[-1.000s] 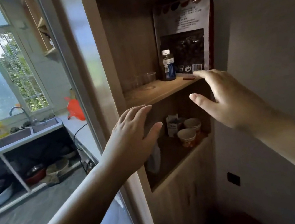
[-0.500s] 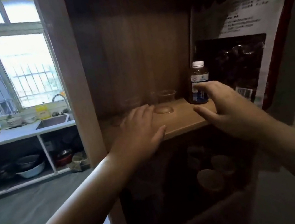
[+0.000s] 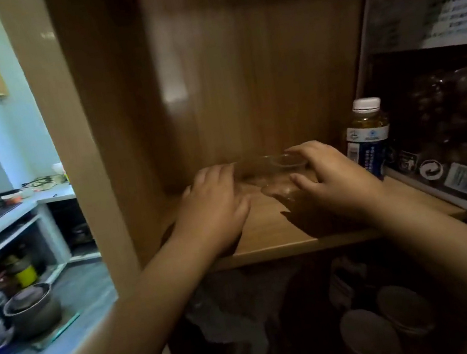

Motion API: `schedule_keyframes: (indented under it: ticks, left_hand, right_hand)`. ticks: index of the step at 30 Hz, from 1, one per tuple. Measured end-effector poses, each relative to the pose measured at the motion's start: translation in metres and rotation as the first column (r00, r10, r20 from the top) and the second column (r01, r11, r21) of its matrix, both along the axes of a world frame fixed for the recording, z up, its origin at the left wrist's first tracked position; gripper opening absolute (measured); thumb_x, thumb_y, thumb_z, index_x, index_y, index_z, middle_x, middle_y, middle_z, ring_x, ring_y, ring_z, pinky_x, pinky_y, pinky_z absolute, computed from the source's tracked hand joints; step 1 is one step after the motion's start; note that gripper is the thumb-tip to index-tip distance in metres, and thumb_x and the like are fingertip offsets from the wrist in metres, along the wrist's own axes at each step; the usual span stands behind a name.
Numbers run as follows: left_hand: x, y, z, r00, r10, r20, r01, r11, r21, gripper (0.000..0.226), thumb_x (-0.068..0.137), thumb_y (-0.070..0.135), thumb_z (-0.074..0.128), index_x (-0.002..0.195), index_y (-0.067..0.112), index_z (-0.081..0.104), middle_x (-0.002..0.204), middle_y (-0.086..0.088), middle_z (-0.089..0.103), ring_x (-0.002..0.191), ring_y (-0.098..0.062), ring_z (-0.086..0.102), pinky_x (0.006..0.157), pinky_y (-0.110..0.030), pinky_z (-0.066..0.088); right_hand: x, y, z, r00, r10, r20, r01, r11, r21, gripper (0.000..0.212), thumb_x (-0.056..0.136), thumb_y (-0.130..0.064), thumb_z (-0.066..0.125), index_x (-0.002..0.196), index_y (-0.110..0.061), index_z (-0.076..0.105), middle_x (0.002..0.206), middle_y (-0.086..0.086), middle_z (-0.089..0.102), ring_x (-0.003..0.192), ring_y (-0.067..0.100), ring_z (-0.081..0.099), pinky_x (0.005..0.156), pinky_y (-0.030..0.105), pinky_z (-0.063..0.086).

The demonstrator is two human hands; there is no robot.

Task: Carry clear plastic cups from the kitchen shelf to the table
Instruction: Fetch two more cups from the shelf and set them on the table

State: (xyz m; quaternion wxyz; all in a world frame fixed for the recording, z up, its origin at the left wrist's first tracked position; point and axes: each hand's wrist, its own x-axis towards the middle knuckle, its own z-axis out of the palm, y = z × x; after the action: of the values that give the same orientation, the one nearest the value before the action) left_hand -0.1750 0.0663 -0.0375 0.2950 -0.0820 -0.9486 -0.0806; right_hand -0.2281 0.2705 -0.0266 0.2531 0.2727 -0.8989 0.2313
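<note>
1. Clear plastic cups (image 3: pixel 282 173): on the wooden shelf (image 3: pixel 269 234), mid-depth, between both hands. At least one rim visible near the right fingers; a second cup seems to sit just left of it. Exact count can't be told, since they are transparent and the lighting is dim.
2. Right hand (image 3: pixel 332 182): fingers curled over and round the rightmost cup, thumb on the near side. Looks closed on the cup, which sits on the shelf, not lifted.
3. Left hand (image 3: pixel 215 207): fingers spread, palm down, fingertips at the left side of the cups. Whether it has actually gripped a cup can't be told.
4. Bottle (image 3: pixel 367 136): white cap, blue label, upright just beside the right hand, to its right. Large printed bag (image 3: pixel 451 121) leans behind and right of it.
5. Lower compartment: round lidded tubs (image 3: pixel 387 327) below, not involved. Kitchen counter (image 3: pixel 0 215) visible at left; table not in view.
6. Stage (judgement): grasp phase, carry not begun.
7. Risks (judgement):
   a. Thin cups are likely to buckle or pop out if squeezed hard.
   b. Right wrist or knuckles could knock the bottle on withdrawal, given the close clearance.
   c. Cups hard to see, so a misjudged grip could push one toward the back or off the shelf edge.
   d. If nested cups stick, one may drop mid-carry.
</note>
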Motion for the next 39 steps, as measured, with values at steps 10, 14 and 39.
schedule_keyframes:
  ticks: [10,14,39]
  left_hand:
    - [-0.003,0.0,0.009,1.0,-0.01,0.028,0.009,1.0,0.025,0.039,0.09,0.034,0.047,0.123,0.014,0.05,0.123,-0.004,0.055,0.115,-0.02,0.045,0.091,-0.034,0.042]
    - [-0.002,0.0,0.006,0.999,-0.023,0.035,0.024,0.999,-0.032,0.03,0.089,0.032,0.05,0.112,0.015,0.057,0.108,-0.003,0.061,0.103,-0.019,0.049,0.084,-0.034,0.047]
    - [0.128,-0.051,0.015,0.969,-0.221,-0.114,0.222,0.975,-0.008,0.016,0.082,0.042,0.049,0.073,0.028,0.05,0.067,0.013,0.047,0.069,-0.008,0.044,0.06,-0.025,0.033]
  right_hand:
    - [-0.016,-0.002,-0.005,0.998,0.057,-0.036,-0.056,0.998,0.036,0.039,0.088,-0.032,0.055,0.125,-0.026,0.047,0.115,-0.009,0.053,0.101,0.001,0.041,0.074,0.012,0.032]
    - [-0.011,-0.002,-0.004,0.997,0.036,-0.065,-0.032,0.998,0.06,0.03,0.087,-0.03,0.058,0.115,-0.022,0.055,0.107,-0.007,0.055,0.097,0.006,0.047,0.072,0.016,0.037]
    - [0.135,-0.045,0.015,0.948,0.253,-0.191,-0.24,0.967,0.087,0.013,0.082,-0.041,0.047,0.085,-0.029,0.054,0.09,-0.012,0.05,0.083,0.005,0.049,0.066,0.02,0.044]
